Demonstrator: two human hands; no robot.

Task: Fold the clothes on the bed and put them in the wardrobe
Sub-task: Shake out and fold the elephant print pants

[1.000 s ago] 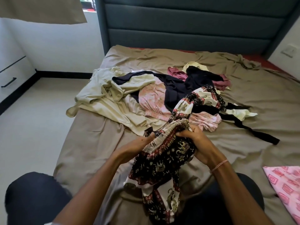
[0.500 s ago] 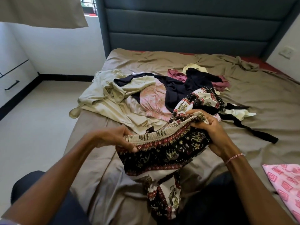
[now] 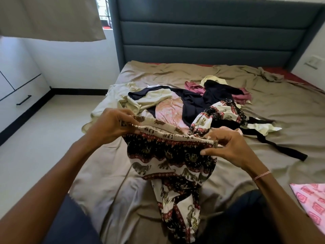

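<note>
Elephant-print trousers [image 3: 172, 161], frame centre above the bed [image 3: 290, 124]: waistband stretched left-to-right, left hand [image 3: 110, 125] and right hand [image 3: 228, 147] each pinching one end, legs hanging toward lower frame, unfolded clothes pile [image 3: 175, 104] just beyond.

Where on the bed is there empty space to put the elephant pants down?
Bare sheet lies between the bed's left edge and the hanging elephant pants. Another strip runs between the clothes pile and the headboard. A third patch sits between the black strap and the pink patterned cloth. The bed's middle is crowded.
</note>
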